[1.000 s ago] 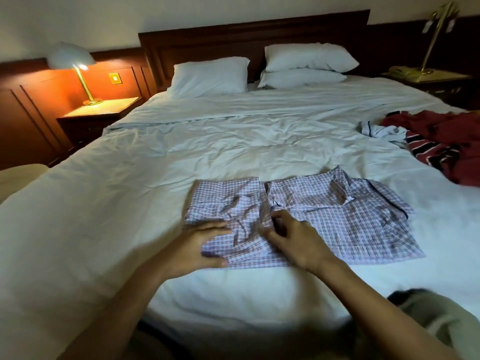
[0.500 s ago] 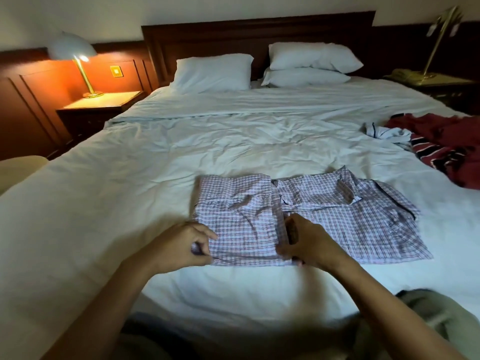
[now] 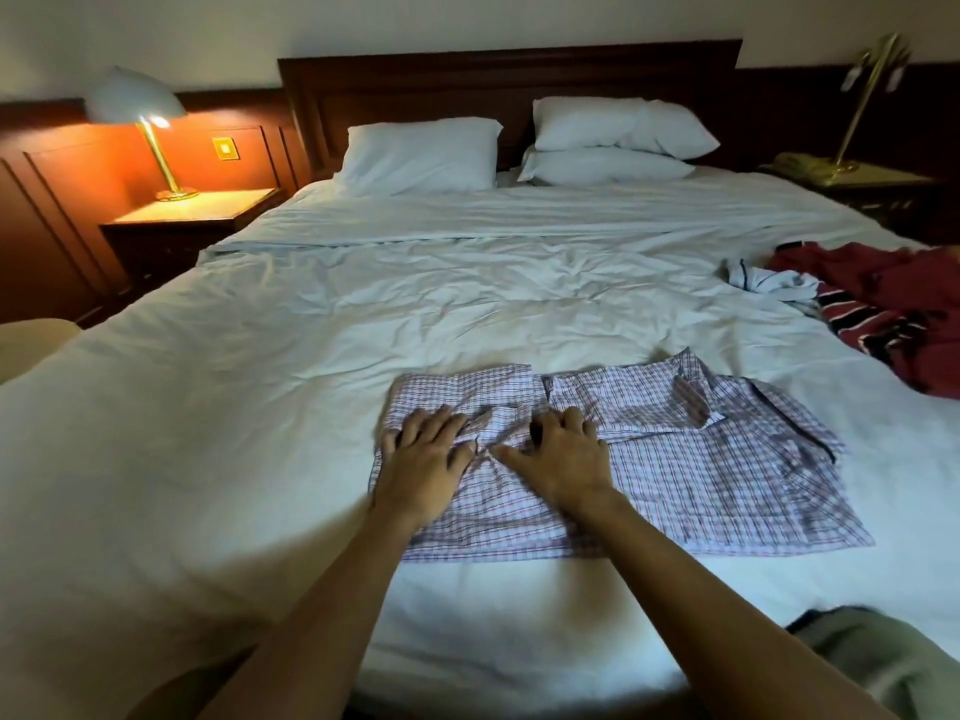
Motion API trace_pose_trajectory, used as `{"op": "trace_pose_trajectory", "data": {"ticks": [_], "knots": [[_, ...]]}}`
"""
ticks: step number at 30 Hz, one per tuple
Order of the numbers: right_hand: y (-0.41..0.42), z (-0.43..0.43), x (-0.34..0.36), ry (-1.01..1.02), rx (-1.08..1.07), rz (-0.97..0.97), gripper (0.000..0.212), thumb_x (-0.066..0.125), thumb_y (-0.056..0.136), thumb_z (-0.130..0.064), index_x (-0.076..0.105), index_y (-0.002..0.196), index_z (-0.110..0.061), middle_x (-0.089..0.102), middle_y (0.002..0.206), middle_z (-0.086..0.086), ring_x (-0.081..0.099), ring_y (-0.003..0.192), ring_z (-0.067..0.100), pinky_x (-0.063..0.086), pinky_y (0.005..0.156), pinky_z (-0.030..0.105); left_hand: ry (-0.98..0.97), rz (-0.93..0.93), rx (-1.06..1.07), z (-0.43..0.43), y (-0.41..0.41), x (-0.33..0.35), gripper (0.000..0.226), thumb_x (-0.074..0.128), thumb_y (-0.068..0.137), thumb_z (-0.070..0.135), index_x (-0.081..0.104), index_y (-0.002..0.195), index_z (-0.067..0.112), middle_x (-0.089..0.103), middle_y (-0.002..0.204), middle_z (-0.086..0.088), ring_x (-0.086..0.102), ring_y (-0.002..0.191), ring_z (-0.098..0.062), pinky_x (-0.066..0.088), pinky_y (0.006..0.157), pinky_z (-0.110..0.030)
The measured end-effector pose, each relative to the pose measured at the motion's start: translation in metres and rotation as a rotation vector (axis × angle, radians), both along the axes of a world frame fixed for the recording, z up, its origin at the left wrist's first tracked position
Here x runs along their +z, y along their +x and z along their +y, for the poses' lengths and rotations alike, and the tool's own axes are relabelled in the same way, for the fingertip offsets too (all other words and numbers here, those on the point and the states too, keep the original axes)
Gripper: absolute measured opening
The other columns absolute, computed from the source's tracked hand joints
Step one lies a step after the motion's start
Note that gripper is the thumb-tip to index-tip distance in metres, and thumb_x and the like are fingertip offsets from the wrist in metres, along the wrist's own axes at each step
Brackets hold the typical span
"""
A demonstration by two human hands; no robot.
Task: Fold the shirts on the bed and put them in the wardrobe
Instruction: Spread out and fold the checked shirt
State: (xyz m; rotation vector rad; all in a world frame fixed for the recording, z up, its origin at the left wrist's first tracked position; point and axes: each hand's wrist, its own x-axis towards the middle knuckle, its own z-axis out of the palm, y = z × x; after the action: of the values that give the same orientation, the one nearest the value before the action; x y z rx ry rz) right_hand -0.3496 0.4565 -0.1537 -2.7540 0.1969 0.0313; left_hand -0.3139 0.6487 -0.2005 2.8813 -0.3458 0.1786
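A purple-and-white checked shirt (image 3: 727, 459) lies partly folded near the front edge of the white bed (image 3: 260, 407), collar toward the right. My left hand (image 3: 423, 457) rests flat on the shirt's left part, fingers spread. My right hand (image 3: 563, 457) presses flat beside it, near the shirt's middle, fingers apart. Neither hand grips the cloth. At the bed's right edge lies a heap of more shirts: a dark red one (image 3: 904, 304) with striped trim and a pale one (image 3: 769, 283) under it.
Three white pillows (image 3: 421, 155) lean on the dark headboard. A lit lamp (image 3: 140, 109) stands on the left nightstand (image 3: 197, 213); a brass lamp (image 3: 865, 96) stands on the right nightstand. A greenish cloth (image 3: 883, 662) shows at the lower right.
Half a second ago both hands pinched the shirt's near edge; now they lie flat higher up on the cloth, and the left part has been smoothed forward.
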Motion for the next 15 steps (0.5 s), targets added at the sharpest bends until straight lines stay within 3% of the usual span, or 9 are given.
{"op": "trace_pose_trajectory", "data": {"ticks": [2,4,5,7,9,11,13,15], "knots": [[0.002,-0.004,-0.002,0.032,0.005,-0.043,0.064,0.056,0.084,-0.066,0.057,0.124,-0.016,0.040,0.136,0.011,0.039,0.127,0.036,0.037,0.104,0.046,0.012,-0.127,0.004,0.001,-0.002,-0.005,0.067,0.016,0.094,0.064,0.047,0.147,0.037,0.036,0.157,0.018,0.028,0.140,-0.016,0.013,0.103,-0.043],[0.004,-0.009,-0.003,0.112,0.027,-0.096,0.036,0.064,0.084,-0.053,0.064,0.094,-0.019,0.050,0.119,0.005,0.046,0.115,0.031,0.044,0.095,0.040,0.000,-0.167,-0.010,0.002,-0.003,-0.005,0.060,0.023,0.097,0.062,0.051,0.143,0.037,0.041,0.152,0.022,0.032,0.135,-0.014,0.014,0.101,-0.041],[0.004,-0.012,-0.004,0.172,0.037,-0.121,0.031,0.068,0.083,-0.051,0.062,0.077,-0.021,0.055,0.106,0.002,0.051,0.106,0.027,0.046,0.087,0.037,-0.008,-0.170,-0.017,0.002,-0.003,-0.006,0.060,0.021,0.097,0.063,0.051,0.143,0.038,0.041,0.151,0.024,0.032,0.137,-0.013,0.012,0.103,-0.040],[0.003,-0.020,-0.001,0.290,0.065,-0.153,0.041,0.072,0.083,-0.046,0.053,0.057,-0.022,0.058,0.073,-0.002,0.057,0.076,0.018,0.043,0.065,0.028,-0.026,-0.164,-0.019,0.002,-0.003,-0.007,0.064,0.015,0.095,0.065,0.048,0.144,0.040,0.040,0.152,0.025,0.027,0.144,-0.011,0.006,0.108,-0.042],[0.000,-0.029,0.004,0.418,0.061,-0.146,0.045,0.072,0.088,-0.039,0.053,0.052,-0.019,0.057,0.052,-0.005,0.053,0.051,0.008,0.037,0.051,0.020,-0.022,-0.161,-0.030,0.003,-0.002,-0.007,0.069,0.009,0.095,0.066,0.045,0.147,0.039,0.037,0.156,0.022,0.021,0.150,-0.011,-0.005,0.115,-0.043],[-0.003,-0.041,0.011,0.452,0.019,-0.143,0.046,0.070,0.091,-0.032,0.049,0.052,-0.018,0.050,0.042,-0.008,0.046,0.041,0.002,0.034,0.044,0.015,0.005,-0.146,-0.042,0.003,-0.002,-0.007,0.076,0.003,0.093,0.069,0.040,0.152,0.038,0.029,0.161,0.019,0.013,0.154,-0.012,-0.016,0.117,-0.042],[-0.005,-0.051,0.019,0.397,0.025,-0.152,0.047,0.068,0.092,-0.031,0.045,0.054,-0.017,0.049,0.043,-0.010,0.046,0.042,0.002,0.032,0.044,0.016,0.012,-0.088,-0.065,0.003,0.000,-0.007,0.085,-0.007,0.087,0.075,0.027,0.156,0.040,0.014,0.165,0.018,0.001,0.155,-0.012,-0.018,0.119,-0.041],[-0.010,-0.053,0.027,0.325,0.057,-0.123,0.040,0.066,0.092,-0.040,0.051,0.061,-0.020,0.058,0.058,-0.008,0.054,0.056,0.007,0.035,0.050,0.022,0.006,-0.025,-0.091,0.005,0.001,-0.006,0.095,-0.016,0.079,0.083,0.017,0.158,0.042,0.005,0.167,0.017,-0.005,0.155,-0.012,-0.009,0.123,-0.041]]}}
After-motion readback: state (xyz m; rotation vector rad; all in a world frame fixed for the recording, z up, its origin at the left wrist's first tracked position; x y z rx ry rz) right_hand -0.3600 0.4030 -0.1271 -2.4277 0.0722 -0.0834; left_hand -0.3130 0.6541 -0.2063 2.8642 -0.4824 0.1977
